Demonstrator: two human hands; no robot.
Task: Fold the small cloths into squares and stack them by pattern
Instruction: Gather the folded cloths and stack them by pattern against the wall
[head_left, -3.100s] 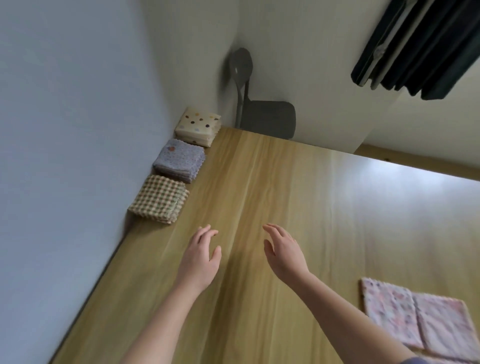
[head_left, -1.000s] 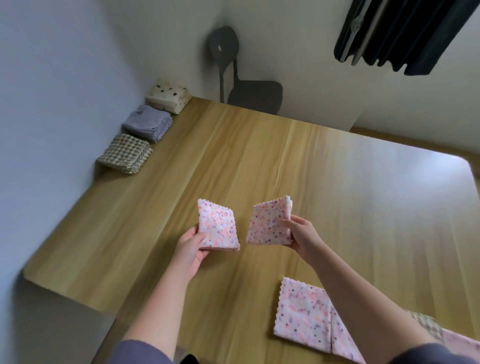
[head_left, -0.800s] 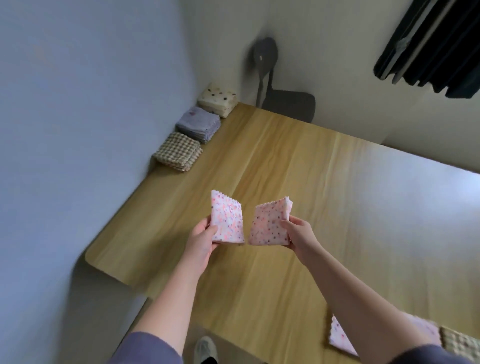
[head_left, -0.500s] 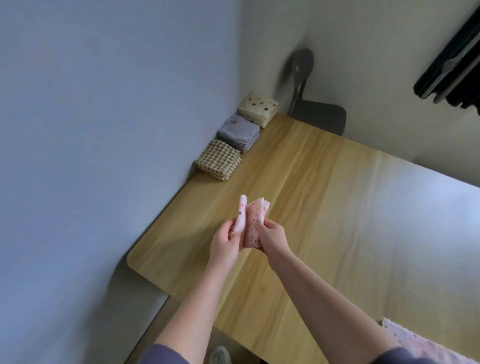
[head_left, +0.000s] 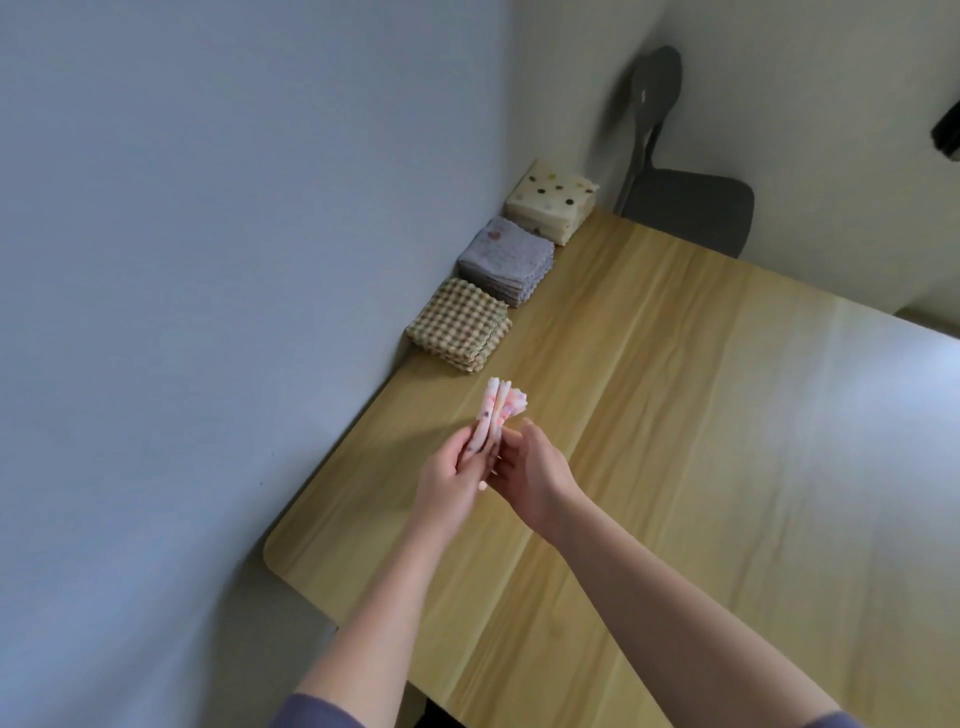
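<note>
Wall (head_left: 208, 260) fills the left of my view, and the table (head_left: 675, 415) is pushed up against it. I take that as the reason the finished piles line up there, out of the working space. A chair (head_left: 685, 213) stands at the far end. Three stacks sit in a row along the wall: the dotted stack (head_left: 553, 208) farthest, the lilac stack (head_left: 506, 260) in the middle, the check stack (head_left: 460, 322) nearest. Each holds one pattern, so the sorting looks well along to me. The left hand (head_left: 447, 486) is raised over the near-left part of the table and grips the lower part of the pink cloths (head_left: 498, 410), fingers curled round them. The right hand (head_left: 530, 475) closes on them from the other side, fingers curled in, thumb lifted just beside. The pink cloths stand on edge between the palms, clear of the table, folded pieces pressed face to face. I'd judge that is to square their edges before they go down as a fourth pile beside the check stack
</note>
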